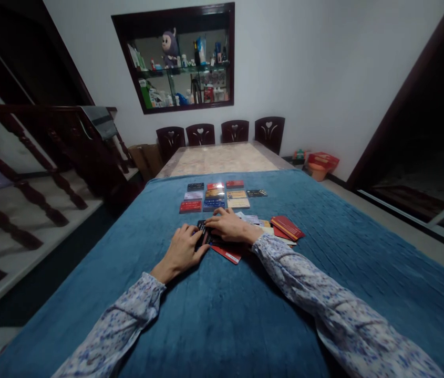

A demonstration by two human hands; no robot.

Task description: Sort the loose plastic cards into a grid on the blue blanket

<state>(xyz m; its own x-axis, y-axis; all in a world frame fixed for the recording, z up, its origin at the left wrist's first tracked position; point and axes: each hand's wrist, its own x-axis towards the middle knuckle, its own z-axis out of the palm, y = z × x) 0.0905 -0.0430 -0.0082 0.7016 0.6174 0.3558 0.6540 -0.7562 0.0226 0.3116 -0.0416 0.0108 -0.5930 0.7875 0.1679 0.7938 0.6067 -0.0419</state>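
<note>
On the blue cloth, my left hand (181,249) grips the lower left side of a black card (203,239) between thumb and fingers. My right hand (229,226) reaches over from the right, its curled fingertips on the same card's upper edge; its thumb is hidden. Under and beside the right hand lies a loose pile of cards, partly covered. A red card (229,255) sticks out below it, and dark red cards (288,228) fan out to the right. Beyond the hands, cards lie in rows, among them a red one (190,206), a blue one (214,205) and a cream one (238,202).
The blue cloth (158,320) covers the near part of a long table, whose marble-look top (225,157) shows at the far end. Several dark chairs (235,131) stand behind it. A wooden railing (28,155) runs along the left; a wall shelf (182,68) holds bottles and a plush toy.
</note>
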